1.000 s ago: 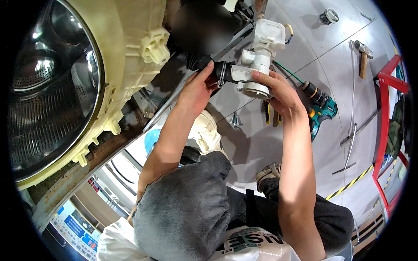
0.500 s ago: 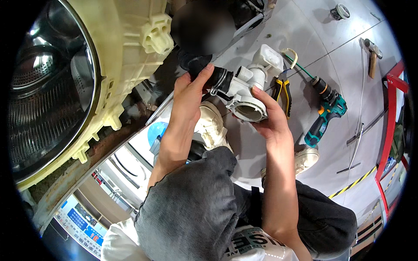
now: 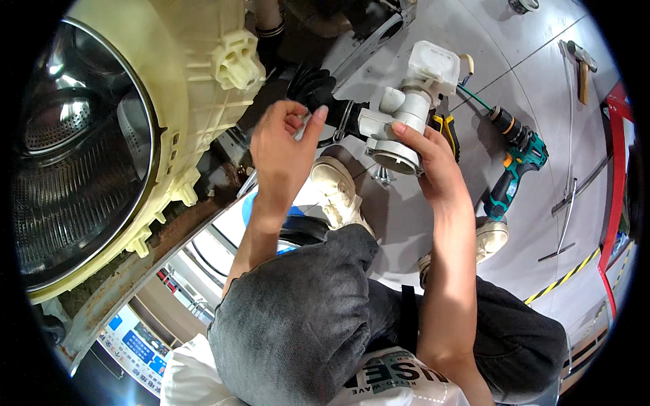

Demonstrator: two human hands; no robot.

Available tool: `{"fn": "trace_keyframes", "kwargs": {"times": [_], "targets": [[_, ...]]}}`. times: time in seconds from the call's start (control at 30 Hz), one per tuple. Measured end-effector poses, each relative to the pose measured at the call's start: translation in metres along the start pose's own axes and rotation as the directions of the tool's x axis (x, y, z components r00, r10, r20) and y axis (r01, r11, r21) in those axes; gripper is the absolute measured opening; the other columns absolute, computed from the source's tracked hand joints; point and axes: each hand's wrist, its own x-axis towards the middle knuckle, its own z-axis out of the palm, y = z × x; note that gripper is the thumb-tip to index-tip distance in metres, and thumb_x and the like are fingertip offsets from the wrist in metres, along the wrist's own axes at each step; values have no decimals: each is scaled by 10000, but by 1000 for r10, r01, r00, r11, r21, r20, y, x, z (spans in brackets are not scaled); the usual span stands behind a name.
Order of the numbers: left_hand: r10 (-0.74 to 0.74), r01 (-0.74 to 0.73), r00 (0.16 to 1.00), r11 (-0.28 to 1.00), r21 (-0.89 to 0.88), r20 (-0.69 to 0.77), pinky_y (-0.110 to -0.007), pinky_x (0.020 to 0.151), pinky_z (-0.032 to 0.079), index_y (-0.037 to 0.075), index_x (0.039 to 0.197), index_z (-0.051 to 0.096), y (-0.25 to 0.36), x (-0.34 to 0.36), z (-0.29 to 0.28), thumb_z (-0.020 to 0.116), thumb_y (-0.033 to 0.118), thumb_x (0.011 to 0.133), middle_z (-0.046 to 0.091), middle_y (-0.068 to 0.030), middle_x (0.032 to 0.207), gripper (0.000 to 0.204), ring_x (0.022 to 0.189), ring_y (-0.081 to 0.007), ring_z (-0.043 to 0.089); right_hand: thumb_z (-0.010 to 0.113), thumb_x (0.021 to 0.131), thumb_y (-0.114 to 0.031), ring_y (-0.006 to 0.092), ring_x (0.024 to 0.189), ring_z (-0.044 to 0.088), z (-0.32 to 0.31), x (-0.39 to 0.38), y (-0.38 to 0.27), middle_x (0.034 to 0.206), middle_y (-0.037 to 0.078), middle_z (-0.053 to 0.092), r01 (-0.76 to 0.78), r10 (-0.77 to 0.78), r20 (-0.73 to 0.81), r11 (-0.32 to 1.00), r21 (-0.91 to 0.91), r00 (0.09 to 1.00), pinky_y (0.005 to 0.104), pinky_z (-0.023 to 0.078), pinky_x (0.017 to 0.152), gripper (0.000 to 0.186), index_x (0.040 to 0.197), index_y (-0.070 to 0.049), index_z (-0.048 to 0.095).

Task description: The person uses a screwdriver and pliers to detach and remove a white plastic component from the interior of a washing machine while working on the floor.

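Observation:
My right hand (image 3: pixel 437 152) grips a white plastic drain pump housing (image 3: pixel 411 108), fingers behind it and thumb on its near side. Its round opening faces down toward me, and a box-shaped white end points away. A black ribbed rubber hose (image 3: pixel 311 88) joins the housing's left side, where a metal wire clamp (image 3: pixel 345 120) sits around it. My left hand (image 3: pixel 284 142) is just below and left of the hose, thumb raised and fingers loosely curled, with nothing visible in it. Several small screws (image 3: pixel 384 177) show below the housing.
To the left is a washing machine's cream tub (image 3: pixel 176 88) with its steel drum (image 3: pixel 68 135). On the tiled floor at right are yellow-black pliers (image 3: pixel 447 135), a teal cordless drill (image 3: pixel 518 166) and a hammer (image 3: pixel 582 71). Part of another person's arm (image 3: pixel 269 20) shows at the top.
My left hand has let go of the black hose. My right hand has raised and tilted the pump housing, so its round opening shows less. The other person has shifted at the top.

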Motion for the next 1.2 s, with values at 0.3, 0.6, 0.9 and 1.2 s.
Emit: {"fn": "trace_keyframes", "kwargs": {"times": [0.3,0.6,0.9,1.2], "targets": [[583,-657,751,707,262,311,-429,1048,335,57,1283,553,11,28,-20,781,264,742,598,-126,1215,623,1235,-320,470,742,830,-357,173,747,687,6,11,-43,924,128,698,-111,113,23,990,-90,993,286,552,643,530,1103,80,619],[590,-691,715,679,249,375,-404,1025,338,51,1276,578,4,58,-16,754,206,764,591,-137,1201,563,1196,-309,480,553,925,-519,204,832,681,-21,26,-70,975,121,676,-126,104,-190,986,-109,976,366,579,705,571,1181,-10,593],[480,-563,783,817,124,396,-357,963,412,32,1252,598,1,78,-19,767,242,775,585,-135,1185,547,1107,-285,543,834,695,-375,403,1053,541,-44,-5,62,1171,219,525,-350,-674,-351,145,-926,650,466,461,838,821,1325,-33,434],[532,-607,764,784,127,366,-377,996,367,54,1233,610,-2,73,-16,767,237,745,585,-149,1168,544,1129,-306,522,807,710,-224,386,987,539,-50,9,61,1139,223,506,-231,-627,-299,190,-954,719,472,479,823,764,1331,-41,403]]}}
